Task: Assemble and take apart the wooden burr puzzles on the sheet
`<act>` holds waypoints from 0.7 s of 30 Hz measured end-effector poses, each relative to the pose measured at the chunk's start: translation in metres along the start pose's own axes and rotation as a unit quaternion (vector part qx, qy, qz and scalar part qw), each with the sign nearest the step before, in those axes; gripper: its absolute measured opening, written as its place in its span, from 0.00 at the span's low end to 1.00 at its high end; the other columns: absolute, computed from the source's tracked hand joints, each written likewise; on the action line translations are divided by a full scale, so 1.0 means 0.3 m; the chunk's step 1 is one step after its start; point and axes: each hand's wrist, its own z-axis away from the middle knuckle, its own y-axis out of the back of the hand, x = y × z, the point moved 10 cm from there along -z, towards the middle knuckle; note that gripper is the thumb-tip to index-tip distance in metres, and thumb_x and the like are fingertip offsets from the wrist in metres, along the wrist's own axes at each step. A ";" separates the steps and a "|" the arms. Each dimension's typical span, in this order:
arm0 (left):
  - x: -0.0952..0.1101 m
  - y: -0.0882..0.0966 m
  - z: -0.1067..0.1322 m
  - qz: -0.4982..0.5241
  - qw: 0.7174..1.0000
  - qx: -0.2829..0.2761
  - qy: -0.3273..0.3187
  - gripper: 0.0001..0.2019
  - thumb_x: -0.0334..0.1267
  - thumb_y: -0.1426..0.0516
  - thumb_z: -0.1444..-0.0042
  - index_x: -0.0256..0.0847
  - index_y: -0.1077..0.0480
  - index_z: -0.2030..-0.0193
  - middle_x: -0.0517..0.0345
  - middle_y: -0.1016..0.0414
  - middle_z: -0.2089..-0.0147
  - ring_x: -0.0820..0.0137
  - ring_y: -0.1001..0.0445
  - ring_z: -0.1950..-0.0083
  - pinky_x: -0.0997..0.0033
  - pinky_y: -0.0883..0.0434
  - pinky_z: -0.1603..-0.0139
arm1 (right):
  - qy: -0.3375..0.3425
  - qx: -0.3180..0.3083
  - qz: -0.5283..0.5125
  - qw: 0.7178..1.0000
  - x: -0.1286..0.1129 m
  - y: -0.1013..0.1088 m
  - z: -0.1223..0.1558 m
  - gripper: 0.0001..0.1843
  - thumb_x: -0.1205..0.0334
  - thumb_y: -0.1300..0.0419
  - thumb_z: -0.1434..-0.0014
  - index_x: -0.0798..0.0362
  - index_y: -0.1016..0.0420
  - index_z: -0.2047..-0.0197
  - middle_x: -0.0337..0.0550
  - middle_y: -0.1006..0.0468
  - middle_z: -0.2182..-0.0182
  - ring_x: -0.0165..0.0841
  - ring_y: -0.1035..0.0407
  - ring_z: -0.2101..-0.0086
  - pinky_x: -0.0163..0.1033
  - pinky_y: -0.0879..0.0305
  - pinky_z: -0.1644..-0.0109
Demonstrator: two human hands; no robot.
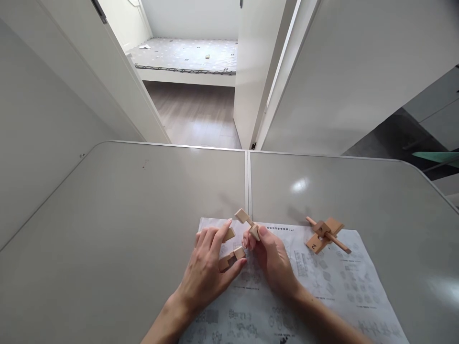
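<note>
My right hand (274, 260) pinches a pale notched wooden puzzle piece (242, 216) between thumb and fingers, its narrow middle and far block tilted up to the left. My left hand (206, 263) curls around another notched wooden puzzle piece (229, 259), which lies along the thumb. A further wooden block end (229, 234) shows beside the index finger; the rest of it is hidden by the hand. Both hands are close together over a printed paper sheet (258, 310). To the right, an assembled brown wooden puzzle (322, 234) with crossing pieces rests on the sheet.
The grey table (125, 229) has a metal seam (247, 181) down its middle and a raised rim. Beyond it are an open door (254, 71) and a bed (186, 52). White walls stand at left and right.
</note>
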 end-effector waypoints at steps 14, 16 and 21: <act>-0.072 0.025 0.017 -0.122 0.987 0.076 0.075 0.24 0.37 0.46 0.25 0.44 0.40 0.24 0.45 0.27 0.40 0.55 0.29 0.42 0.54 0.29 0.41 | 0.086 -0.070 0.199 0.974 -0.069 -0.066 0.024 0.23 0.46 0.49 0.21 0.49 0.29 0.66 0.39 0.28 0.69 0.35 0.34 0.67 0.40 0.37 0.58; -0.078 0.030 0.021 -0.140 0.983 0.079 0.086 0.24 0.37 0.45 0.25 0.42 0.39 0.25 0.43 0.29 0.39 0.53 0.31 0.40 0.52 0.29 0.40 | 0.100 -0.087 0.237 0.962 -0.078 -0.088 0.033 0.22 0.47 0.49 0.21 0.49 0.27 0.65 0.39 0.27 0.69 0.35 0.33 0.67 0.39 0.36 0.60; -0.105 0.043 0.025 -0.138 0.980 0.083 0.115 0.24 0.39 0.45 0.26 0.41 0.36 0.26 0.41 0.32 0.36 0.50 0.33 0.36 0.47 0.29 0.37 | 0.126 -0.088 0.281 0.947 -0.091 -0.099 0.039 0.16 0.51 0.47 0.22 0.49 0.24 0.58 0.40 0.23 0.67 0.35 0.29 0.68 0.39 0.32 0.61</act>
